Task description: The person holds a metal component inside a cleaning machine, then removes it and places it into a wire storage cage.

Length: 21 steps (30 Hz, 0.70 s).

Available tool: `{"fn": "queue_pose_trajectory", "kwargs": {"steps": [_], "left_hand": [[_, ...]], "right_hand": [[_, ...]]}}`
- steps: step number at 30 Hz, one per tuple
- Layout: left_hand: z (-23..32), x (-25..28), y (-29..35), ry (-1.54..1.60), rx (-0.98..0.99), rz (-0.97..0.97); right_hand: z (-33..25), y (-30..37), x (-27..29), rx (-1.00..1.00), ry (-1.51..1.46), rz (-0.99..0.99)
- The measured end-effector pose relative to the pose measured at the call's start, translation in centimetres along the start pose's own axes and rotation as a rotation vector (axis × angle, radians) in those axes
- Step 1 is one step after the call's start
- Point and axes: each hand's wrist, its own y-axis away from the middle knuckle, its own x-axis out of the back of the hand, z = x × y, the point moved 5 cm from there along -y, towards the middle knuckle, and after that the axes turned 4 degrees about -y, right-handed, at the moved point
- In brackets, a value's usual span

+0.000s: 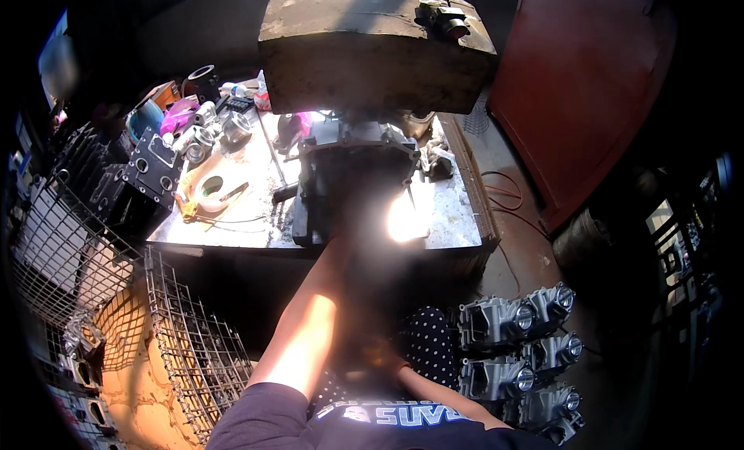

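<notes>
My left arm reaches forward to a metal casing (311,162) with a flanged, bolt-holed rim, standing on the workbench. The left hand (339,235) is at the casing's shadowed front, and its fingers are lost in darkness and glare. Low by my lap, beside dotted dark cloth (431,348), is my right hand (380,354). It is dim and smeared, so its grip does not show. Left of the casing, a dark cylindrical piece (285,193) lies on the bench.
A big worn block (372,72) overhangs the workbench (457,218). Tape (209,188), metal fittings (235,128) and a black drilled housing (147,171) crowd the left. Wire mesh (190,341) stands nearby. Several silver castings (496,320) sit at right, below a red panel (581,86).
</notes>
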Motion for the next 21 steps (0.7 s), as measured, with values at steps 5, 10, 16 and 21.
{"fn": "queue_pose_trajectory", "kwargs": {"steps": [5,10,16,21], "left_hand": [[-0.6,0.2,-0.3,0.008,0.037,-0.007],[-3.4,-0.2,-0.1,-0.031,0.123,-0.004],[-4.1,0.0,0.2,-0.08,0.163,0.018],[-4.1,-0.2,0.1,-0.096,0.171,0.035]], "right_hand": [[1.3,-1.2,0.8,0.235,0.501,-0.003],[-2.2,1.0,-0.3,0.24,0.601,0.071],[0.5,-1.2,0.3,0.529,0.899,0.045],[-0.2,-0.6,-0.4,0.378,0.815,0.021]]}}
